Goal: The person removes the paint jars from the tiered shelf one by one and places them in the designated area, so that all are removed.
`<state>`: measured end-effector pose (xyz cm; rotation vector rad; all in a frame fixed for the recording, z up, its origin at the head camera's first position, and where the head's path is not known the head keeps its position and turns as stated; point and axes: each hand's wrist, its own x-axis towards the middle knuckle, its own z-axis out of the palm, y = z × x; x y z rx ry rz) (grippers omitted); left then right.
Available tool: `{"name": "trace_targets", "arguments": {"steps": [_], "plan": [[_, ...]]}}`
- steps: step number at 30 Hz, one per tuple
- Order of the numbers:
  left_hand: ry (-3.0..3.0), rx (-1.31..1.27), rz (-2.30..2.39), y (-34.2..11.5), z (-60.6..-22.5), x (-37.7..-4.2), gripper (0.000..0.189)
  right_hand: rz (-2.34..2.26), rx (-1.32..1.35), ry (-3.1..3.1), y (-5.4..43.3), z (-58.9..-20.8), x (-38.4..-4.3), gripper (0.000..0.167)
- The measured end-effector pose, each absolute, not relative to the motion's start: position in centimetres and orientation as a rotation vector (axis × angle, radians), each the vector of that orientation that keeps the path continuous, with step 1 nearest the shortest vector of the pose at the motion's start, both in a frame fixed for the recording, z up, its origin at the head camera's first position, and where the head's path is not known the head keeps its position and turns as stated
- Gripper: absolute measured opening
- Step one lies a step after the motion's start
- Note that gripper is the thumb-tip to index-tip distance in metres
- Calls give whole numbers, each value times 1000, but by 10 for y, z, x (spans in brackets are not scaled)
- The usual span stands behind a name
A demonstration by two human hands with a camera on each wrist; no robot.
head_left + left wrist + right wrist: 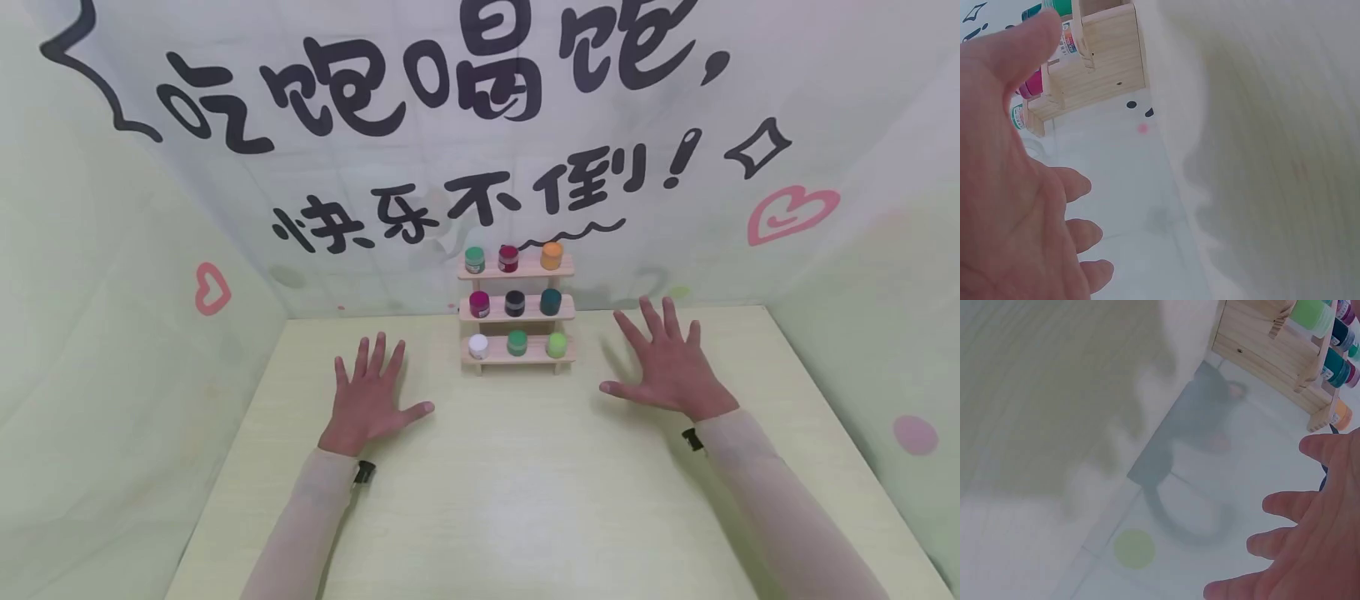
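Currently, the left hand (367, 410) and right hand (670, 367) are spread wide above the surface (502, 500). Between them, nine small jars (514, 303), three per tier, are carried by a wooden rack (498, 354).

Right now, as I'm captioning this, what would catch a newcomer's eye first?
Probably the large black Chinese lettering across the pale fabric backdrop. Then the three-tier pale wooden rack at the far edge of the light wood-grained table, bearing nine small round multicoloured jars, three per tier. Either side of it, the bare left hand and bare right hand spread their fingers, holding nothing.
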<state>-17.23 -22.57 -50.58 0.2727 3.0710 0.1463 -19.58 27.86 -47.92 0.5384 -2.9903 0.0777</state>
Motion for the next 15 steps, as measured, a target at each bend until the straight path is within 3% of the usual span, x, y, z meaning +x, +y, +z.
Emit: {"name": "trace_targets", "arguments": {"steps": [15], "plan": [[3200, 386, 285, -218, -505, -181, 92, 165, 567, -2835, 274, -464, -210, 87]]}}
